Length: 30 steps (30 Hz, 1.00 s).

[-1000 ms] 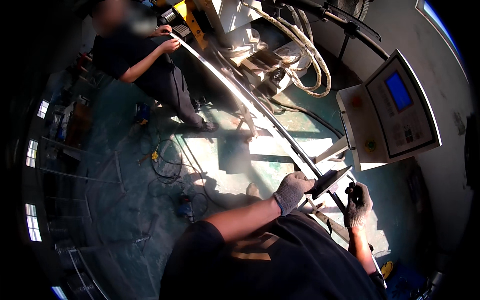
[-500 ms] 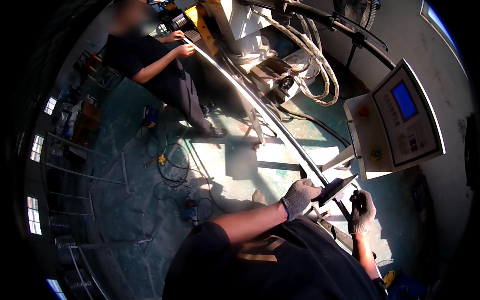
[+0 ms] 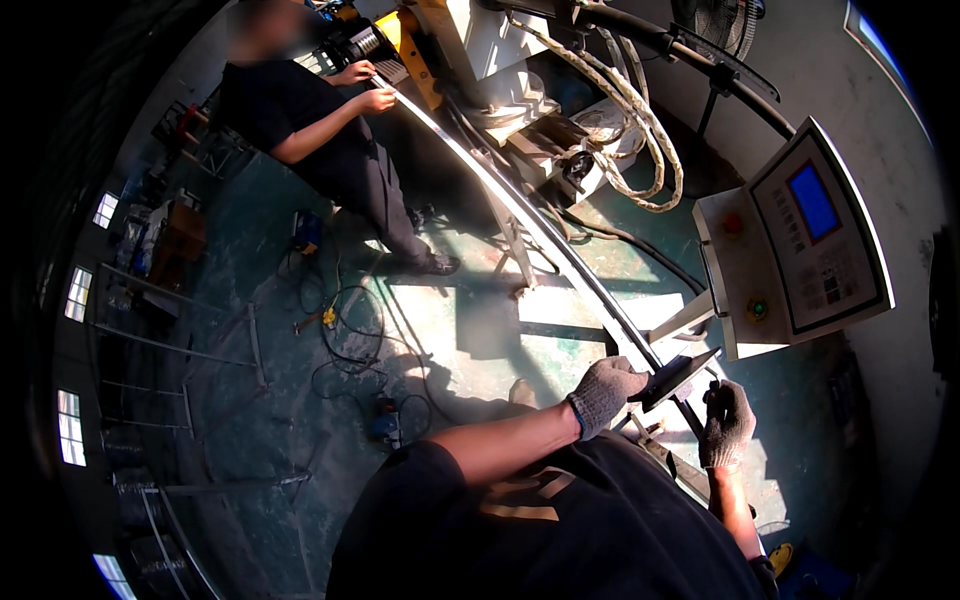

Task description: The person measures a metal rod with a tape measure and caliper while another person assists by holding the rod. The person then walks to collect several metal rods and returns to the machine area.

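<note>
Metal strip: long, bright strip [image 3: 520,215] runs in a curve from the yellow and white machine [image 3: 470,40] at the top down toward the person's gloved hands at the lower right, lying on a narrow support frame [image 3: 515,240] above the green floor [image 3: 300,400]
Dark plate: flat dark plate [image 3: 675,378] sits at the near end of the strip, tilted, between the two hands
Left hand: left hand [image 3: 605,392] in a grey knit glove, fingers curled closed over the near end of the strip just beside the dark plate; bare forearm reaches up and right from the dark-shirted torso
Right hand: right hand [image 3: 727,425], also gloved, closed around a dark handle [image 3: 712,395] just right of the plate; wrist bent, forearm rising from the lower right edge
Control panel: white box with a blue screen [image 3: 812,235] stands on a post to the right of the strip, with red and green buttons on its side face
Co-worker: another person in dark clothes stands at the upper left, both of their hands [image 3: 365,88] on the far end of the strip near the machine
Hoses: pale looped hoses [image 3: 640,130] hang beside the machine
Floor: dark cables [image 3: 345,340] trail over the sunlit patches
</note>
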Each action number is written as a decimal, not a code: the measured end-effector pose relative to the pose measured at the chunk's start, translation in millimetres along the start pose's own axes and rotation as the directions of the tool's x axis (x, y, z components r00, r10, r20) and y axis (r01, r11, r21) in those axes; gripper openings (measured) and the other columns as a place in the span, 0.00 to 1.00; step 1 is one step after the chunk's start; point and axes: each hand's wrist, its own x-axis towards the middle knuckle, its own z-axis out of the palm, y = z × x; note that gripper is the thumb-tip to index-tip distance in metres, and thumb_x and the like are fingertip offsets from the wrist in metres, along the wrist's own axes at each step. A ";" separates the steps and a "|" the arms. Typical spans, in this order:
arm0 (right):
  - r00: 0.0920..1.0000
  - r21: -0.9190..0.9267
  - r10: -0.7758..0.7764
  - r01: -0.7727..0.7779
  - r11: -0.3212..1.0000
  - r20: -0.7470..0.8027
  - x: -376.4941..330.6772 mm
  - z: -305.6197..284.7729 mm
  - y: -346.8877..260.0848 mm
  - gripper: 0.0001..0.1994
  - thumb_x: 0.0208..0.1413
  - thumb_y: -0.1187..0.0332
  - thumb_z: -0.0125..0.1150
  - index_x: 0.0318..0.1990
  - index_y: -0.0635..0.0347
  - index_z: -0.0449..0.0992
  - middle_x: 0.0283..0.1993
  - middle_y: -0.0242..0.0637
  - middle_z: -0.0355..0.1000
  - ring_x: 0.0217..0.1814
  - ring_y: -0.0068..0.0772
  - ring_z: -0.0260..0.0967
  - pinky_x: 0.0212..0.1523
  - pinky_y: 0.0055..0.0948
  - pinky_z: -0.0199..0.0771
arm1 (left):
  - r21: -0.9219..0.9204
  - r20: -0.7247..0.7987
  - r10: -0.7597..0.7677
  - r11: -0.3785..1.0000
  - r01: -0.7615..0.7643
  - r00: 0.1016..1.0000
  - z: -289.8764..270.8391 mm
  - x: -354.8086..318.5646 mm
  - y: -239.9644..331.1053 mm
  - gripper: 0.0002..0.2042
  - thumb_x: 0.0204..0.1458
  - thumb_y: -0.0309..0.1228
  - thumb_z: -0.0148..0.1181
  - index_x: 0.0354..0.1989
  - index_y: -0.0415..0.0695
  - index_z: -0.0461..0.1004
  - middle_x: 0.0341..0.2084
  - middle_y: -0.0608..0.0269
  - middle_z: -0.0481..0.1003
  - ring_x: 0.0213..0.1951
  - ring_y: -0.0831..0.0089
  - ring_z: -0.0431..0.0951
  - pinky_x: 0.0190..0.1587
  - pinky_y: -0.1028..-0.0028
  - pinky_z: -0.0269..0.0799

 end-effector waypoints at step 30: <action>0.945 0.549 -0.307 0.198 0.812 0.113 324.5 211.6 -362.5 0.13 0.68 0.61 0.68 0.49 0.64 0.84 0.39 0.30 0.81 0.39 0.19 0.75 0.42 0.23 0.75 | -0.242 -0.023 0.499 0.838 -0.489 0.866 -347.8 72.6 124.5 0.06 0.63 0.22 0.55 0.41 0.33 0.77 0.39 0.51 0.79 0.45 0.57 0.82 0.54 0.55 0.83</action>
